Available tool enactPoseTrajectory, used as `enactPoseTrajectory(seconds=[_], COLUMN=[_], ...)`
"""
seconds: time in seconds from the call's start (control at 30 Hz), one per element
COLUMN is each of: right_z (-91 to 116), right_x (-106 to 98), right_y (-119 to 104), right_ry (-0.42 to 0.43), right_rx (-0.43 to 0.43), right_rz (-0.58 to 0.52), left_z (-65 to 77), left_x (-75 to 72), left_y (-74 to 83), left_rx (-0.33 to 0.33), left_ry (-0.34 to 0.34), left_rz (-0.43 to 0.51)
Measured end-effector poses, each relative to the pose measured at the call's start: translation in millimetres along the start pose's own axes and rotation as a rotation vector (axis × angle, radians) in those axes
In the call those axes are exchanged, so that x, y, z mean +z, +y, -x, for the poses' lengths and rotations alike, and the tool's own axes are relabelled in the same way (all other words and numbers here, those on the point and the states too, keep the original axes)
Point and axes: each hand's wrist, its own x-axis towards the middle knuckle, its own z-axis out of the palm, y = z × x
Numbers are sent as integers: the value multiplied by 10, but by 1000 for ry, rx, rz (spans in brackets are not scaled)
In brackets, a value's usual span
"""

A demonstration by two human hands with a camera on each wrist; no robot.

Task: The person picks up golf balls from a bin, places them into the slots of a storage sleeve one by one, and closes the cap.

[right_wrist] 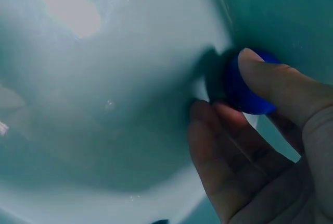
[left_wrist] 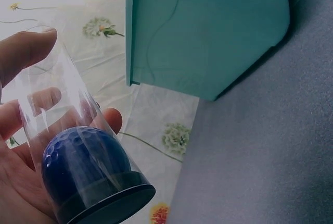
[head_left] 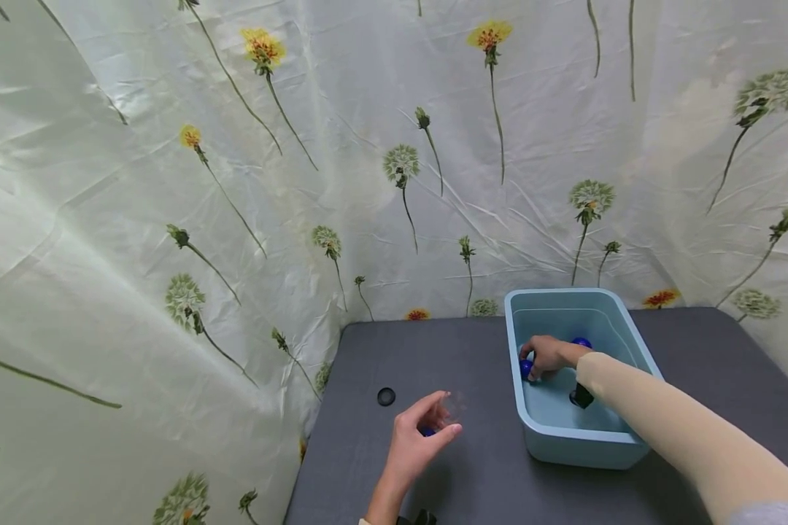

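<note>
My left hand (head_left: 410,445) is above the dark table and holds a clear tapered plastic tube (left_wrist: 67,96). A dimpled blue golf ball (left_wrist: 86,156) sits inside the tube's wider lower end, which a black cap (left_wrist: 112,206) closes. The thumb lies across the tube's upper end while other fingers wrap behind. Down inside the light-blue bin (head_left: 587,435), my right hand (head_left: 550,355) grips a blue ball (right_wrist: 244,91) near the left wall, thumb on top and fingers partly hidden. Farther back in the bin is another blue ball (head_left: 581,342), partly covered by the right wrist.
A round black cap (head_left: 386,397) lies on the dark tabletop (head_left: 446,357), left of the bin. Behind the table hangs a pale curtain (head_left: 368,204) printed with dandelions. The bin's raised rim surrounds my right forearm.
</note>
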Motion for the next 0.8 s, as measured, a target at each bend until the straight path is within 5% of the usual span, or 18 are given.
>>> enactPoseTrajectory(seconds=[0.27,0.8], right_z=[86,377], right_x=[-67,-192], right_y=[-10,-242], right_ry=[-46,38], right_rx=[-7,-178], right_rz=[48,61], left_z=[12,29], left_x=[6,67], left_y=[15,56], left_rx=[-12,-39], left_ry=[-2,-15], left_rz=[-3,15])
